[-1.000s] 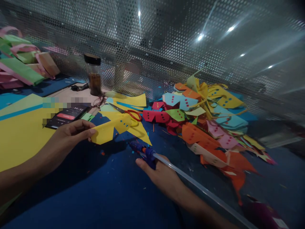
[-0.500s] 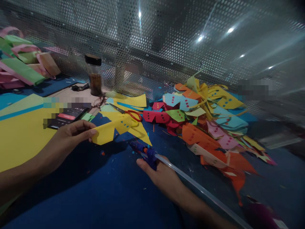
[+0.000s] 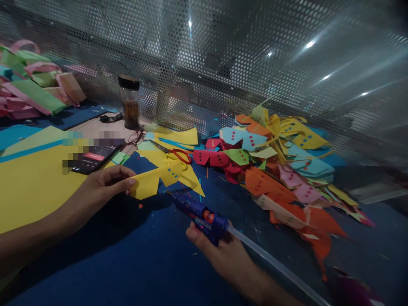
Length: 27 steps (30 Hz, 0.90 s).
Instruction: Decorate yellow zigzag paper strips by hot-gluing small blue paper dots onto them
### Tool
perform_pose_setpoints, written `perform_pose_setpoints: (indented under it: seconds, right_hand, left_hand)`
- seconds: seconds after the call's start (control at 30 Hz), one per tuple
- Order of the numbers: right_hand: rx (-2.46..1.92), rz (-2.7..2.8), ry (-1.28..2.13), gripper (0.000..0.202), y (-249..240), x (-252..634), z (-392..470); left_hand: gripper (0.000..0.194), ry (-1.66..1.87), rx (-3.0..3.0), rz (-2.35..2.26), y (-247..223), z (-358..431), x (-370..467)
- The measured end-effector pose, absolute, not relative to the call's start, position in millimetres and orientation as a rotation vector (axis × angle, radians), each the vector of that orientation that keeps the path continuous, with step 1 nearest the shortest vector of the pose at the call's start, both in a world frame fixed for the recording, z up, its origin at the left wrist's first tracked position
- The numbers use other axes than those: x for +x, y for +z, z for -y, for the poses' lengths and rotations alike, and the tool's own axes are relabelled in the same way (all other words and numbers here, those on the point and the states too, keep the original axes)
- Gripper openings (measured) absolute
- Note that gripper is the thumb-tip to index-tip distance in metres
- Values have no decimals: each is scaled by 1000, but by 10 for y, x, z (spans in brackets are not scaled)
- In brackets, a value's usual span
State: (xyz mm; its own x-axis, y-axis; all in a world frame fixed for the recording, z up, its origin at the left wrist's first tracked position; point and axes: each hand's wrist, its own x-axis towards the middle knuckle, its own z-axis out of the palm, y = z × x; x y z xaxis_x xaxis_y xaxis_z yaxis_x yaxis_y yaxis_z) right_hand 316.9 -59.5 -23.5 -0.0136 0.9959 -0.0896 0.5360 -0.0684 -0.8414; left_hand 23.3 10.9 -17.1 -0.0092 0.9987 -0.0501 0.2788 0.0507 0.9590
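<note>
Between thumb and fingers, my left hand [image 3: 111,185] pinches the left end of a yellow paper cutout [image 3: 145,185], which has small blue squares stuck on its right part. My right hand [image 3: 219,253] is wrapped round a blue glue gun [image 3: 194,212], its grip partly hidden by the fingers. A long translucent glue stick [image 3: 270,257] sticks out from the back of the gun. The gun's nozzle points left, just below the yellow cutout and close to it. Behind the cutout lie scissors [image 3: 181,156] with red and yellow handles on more yellow paper.
A heap of coloured paper cutouts [image 3: 266,187] spreads over the right of the blue table [image 3: 134,263]. At left are yellow sheets [image 3: 32,182], a phone [image 3: 98,155], a jar [image 3: 130,104] and folded paper pieces [image 3: 38,93]. A perforated metal panel [image 3: 204,63] stands behind.
The glue gun has swung up into fuller view, its nozzle now nearer the yellow cutout. My left hand, still holding the cutout, sits slightly lower and further right in view.
</note>
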Motion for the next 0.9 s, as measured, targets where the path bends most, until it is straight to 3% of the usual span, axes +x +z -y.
perform_pose_setpoints:
  seconds: [0.2,0.47,0.9]
  right_hand:
    - [-1590,1719,1114,48,-57,3093,632]
    - [-1405,1956,843,43,-18,2999,604]
    - [-1203,2095,767,41,3,2983,576]
  left_hand:
    - [24,1014,1380,-1355,-146,-63,288]
    - [23,949,1387,-1294,-151,-10,328]
    - [26,888,1396,-1241,-204,38,344]
